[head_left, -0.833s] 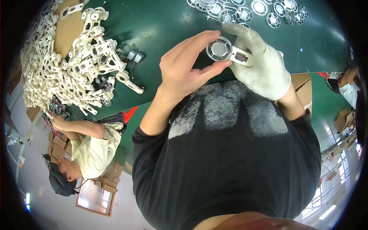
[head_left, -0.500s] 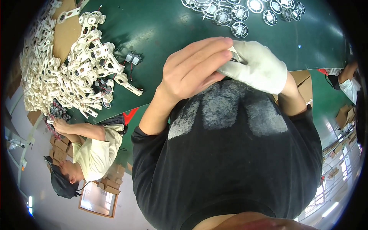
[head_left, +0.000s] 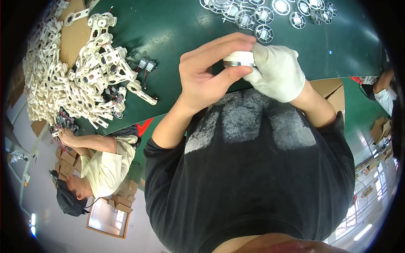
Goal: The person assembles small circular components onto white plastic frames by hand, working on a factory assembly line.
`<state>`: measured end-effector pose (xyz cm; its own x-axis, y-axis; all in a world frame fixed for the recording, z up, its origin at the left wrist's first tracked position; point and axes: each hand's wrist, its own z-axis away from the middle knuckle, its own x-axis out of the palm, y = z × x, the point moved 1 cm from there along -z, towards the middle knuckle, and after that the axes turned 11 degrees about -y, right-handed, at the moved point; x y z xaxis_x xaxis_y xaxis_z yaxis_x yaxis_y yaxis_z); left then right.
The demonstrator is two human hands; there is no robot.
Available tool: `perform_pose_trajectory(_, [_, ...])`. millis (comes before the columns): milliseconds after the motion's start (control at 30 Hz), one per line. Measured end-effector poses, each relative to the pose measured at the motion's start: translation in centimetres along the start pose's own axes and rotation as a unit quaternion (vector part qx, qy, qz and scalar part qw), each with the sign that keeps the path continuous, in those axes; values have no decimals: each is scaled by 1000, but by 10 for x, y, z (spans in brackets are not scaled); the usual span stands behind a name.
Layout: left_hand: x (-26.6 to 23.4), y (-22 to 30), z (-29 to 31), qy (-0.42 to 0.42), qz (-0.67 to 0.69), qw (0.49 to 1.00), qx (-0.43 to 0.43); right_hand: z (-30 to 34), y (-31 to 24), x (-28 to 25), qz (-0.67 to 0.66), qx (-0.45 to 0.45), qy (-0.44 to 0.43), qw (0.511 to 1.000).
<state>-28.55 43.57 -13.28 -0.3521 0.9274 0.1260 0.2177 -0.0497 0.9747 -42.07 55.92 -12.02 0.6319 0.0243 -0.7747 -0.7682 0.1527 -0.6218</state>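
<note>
Just above my chest, my left hand, bare, is closed around a white round part with a shiny silver band along its lower side. The thumb presses from below and the fingers lie over the top. My right hand, in a white glove, is curled shut against the right end of the same part; its fingertips are partly hidden. Beyond the hands on the green table lie several silver round wheel-like parts with white centres.
A large heap of white plastic arm-shaped pieces covers the table's left side, with cardboard beneath. Two small grey motors with wires lie near it. Another person works at the left edge; a second person is at far right.
My hands have turned the part, so its white side and silver band now show. The gloved hand has rolled over into a closed grip, and my left fingers have lifted apart from the thumb.
</note>
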Motion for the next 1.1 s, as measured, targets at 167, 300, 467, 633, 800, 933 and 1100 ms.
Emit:
perform_pose_trajectory(167, [-30,16,-14,-53,-146,979,-134,-10,-13,-15,-39,139,-119,982])
perform_pose_trajectory(300, [-97,24,-38,-8,-170,952,-256,-6,-20,-22,-57,74,-8,996])
perform_pose_trajectory(467, [-171,40,-77,225,-236,943,-60,-8,-15,-17,-74,4,25,997])
perform_pose_trajectory(633, [-154,81,-73,65,-738,606,-289,-4,-15,-12,-78,-2,-21,997])
perform_pose_trajectory(800, [-211,33,-28,93,-745,611,-251,1,-15,-7,-74,-17,-48,996])
perform_pose_trajectory(933, [-207,38,-25,103,-627,766,-104,0,-9,-9,-77,-23,-15,997])
perform_pose_trajectory(1100, [-151,73,-11,164,-555,814,36,-13,-17,-16,-109,-76,65,989])
